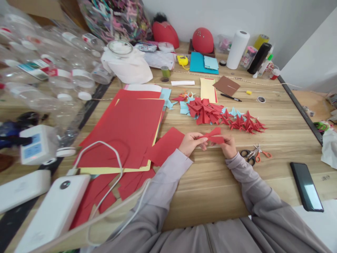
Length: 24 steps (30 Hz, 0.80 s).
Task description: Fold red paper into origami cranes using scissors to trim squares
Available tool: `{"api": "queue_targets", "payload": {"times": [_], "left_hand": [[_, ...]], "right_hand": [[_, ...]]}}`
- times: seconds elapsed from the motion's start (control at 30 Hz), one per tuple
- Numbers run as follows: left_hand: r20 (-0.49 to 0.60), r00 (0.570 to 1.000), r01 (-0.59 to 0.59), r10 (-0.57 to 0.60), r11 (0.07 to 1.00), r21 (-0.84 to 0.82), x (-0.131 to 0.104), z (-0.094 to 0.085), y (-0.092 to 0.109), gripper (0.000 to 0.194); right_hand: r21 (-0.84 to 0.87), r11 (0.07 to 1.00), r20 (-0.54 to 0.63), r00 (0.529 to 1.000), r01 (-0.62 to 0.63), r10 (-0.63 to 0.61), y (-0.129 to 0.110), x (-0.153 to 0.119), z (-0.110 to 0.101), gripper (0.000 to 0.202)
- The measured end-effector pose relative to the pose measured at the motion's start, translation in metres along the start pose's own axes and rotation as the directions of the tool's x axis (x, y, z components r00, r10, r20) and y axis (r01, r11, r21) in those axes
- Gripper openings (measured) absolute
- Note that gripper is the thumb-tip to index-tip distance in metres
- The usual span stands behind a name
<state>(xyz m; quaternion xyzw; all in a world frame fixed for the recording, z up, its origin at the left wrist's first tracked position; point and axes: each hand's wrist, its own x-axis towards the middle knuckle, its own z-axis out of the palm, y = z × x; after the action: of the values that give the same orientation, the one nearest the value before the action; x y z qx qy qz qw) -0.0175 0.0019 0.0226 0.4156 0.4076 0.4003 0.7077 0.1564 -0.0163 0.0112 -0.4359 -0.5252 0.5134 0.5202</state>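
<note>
Paper (216, 133), red, folded, narrow, flared; left hand (193, 142), right hand (228, 144) nearly closed, both pinching it.

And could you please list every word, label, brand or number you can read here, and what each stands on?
No text can be read with certainty.
Bottle labels: printed, but blurred.
Blue display on white box: blurred.
White power bank: faint markings, too blurred.
Black pen: white marking, too small.
Tabletop: dark marks, unreadable.
</note>
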Motion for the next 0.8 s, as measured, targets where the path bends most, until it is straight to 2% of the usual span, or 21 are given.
{"api": "queue_targets", "payload": {"times": [0.13, 0.2, 0.27, 0.33, 0.43, 0.67, 0.8], "left_hand": [[-0.052, 0.998, -0.045, 0.047, 0.998, 0.037, 0.0, -0.002, 0.0, 0.033], [-0.045, 0.997, -0.066, 0.069, 0.995, 0.07, -0.001, -0.001, 0.001, 0.032], [-0.029, 0.997, -0.068, 0.071, 0.992, 0.103, -0.002, 0.001, 0.002, 0.031], [-0.015, 0.998, -0.062, 0.064, 0.99, 0.128, -0.003, 0.002, 0.003, 0.03], [-0.002, 0.998, -0.067, 0.068, 0.984, 0.167, -0.003, 0.002, 0.003, 0.03], [-0.056, 0.984, -0.157, 0.171, 0.966, 0.206, -0.004, 0.004, 0.0, 0.029], [-0.048, 0.984, -0.158, 0.172, 0.963, 0.218, -0.003, 0.003, 0.002, 0.03]], "right_hand": [[0.166, 0.986, -0.207, 0.978, 0.005, 0.03, 0.003, 0.005, -0.006, 0.025], [0.229, 0.973, -0.248, 0.968, 0.012, 0.046, 0.001, 0.007, -0.006, 0.034], [0.221, 0.975, -0.207, 0.977, 0.005, 0.042, -0.002, 0.008, -0.003, 0.052], [0.169, 0.986, -0.112, 0.993, -0.014, 0.034, -0.006, 0.007, 0.0, 0.072], [0.102, 0.994, -0.008, 0.999, -0.05, 0.051, -0.009, 0.004, 0.005, 0.086], [0.036, 0.995, -0.038, 0.994, -0.098, 0.099, -0.009, 0.002, 0.007, 0.081], [0.042, 0.998, -0.078, 0.996, -0.048, 0.051, -0.007, 0.002, 0.005, 0.058]]}}
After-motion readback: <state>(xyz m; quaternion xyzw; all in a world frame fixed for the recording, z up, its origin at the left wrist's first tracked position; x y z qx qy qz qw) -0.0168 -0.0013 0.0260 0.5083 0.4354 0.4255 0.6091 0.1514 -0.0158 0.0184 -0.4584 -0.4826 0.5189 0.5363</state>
